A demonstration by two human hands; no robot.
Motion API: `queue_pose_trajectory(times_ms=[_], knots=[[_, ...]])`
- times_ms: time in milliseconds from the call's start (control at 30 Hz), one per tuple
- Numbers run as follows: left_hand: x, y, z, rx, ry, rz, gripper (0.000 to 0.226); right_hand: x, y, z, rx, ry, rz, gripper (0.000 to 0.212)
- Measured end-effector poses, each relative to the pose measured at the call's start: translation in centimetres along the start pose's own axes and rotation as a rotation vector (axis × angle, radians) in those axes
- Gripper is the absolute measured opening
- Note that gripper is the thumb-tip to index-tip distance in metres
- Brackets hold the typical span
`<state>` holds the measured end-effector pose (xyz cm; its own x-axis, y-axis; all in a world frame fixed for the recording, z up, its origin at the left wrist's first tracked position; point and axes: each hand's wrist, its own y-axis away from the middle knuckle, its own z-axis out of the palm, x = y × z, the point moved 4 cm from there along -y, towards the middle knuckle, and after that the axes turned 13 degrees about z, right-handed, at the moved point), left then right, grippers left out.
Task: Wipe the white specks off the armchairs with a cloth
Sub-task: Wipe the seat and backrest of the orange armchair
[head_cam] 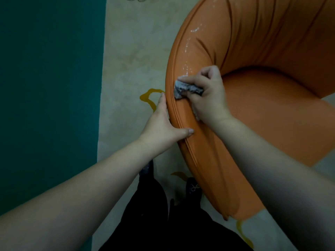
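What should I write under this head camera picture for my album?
Right hand wipes white specks off an orange armchair with a cloth; left hand steadies it.

One orange armchair [253,105], one grey cloth [186,88], two hands: left hand [161,127], right hand [210,95].
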<state>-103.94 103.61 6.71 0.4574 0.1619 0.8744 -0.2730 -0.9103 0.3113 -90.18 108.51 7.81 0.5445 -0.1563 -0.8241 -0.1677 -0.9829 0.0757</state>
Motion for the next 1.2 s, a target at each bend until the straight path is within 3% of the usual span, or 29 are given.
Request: queue_pose_trajectory(times_ms=[133,367,567,833,1033,1200], knots=[[0.5,-2.3,-1.6,-0.056,-0.067,0.038,0.130,0.9,4.2,-0.6,0.002,-0.105,0.151,0.045],[0.7,-4.9,-3.3,-0.169,-0.071,0.093,0.128,-1.9,-2.7,0.6,0.097,0.004,0.101,0.033],[0.7,-6.6,-4.3,-0.253,-0.056,0.121,0.133,-0.3,2.5,0.4,0.106,-0.087,0.188,0.042],[0.5,-7.4,-4.2,-0.251,0.003,0.119,0.129,-1.6,-4.9,0.8,0.214,-0.005,0.140,0.033],[1.6,-9.6,-5.2,-0.272,0.022,0.094,0.121,-1.4,-0.7,0.9,0.109,-0.014,0.089,0.040],[1.8,-10.0,-5.3,-0.305,0.076,0.075,0.123,-2.7,-8.3,0.1,0.103,0.082,0.025,0.032]])
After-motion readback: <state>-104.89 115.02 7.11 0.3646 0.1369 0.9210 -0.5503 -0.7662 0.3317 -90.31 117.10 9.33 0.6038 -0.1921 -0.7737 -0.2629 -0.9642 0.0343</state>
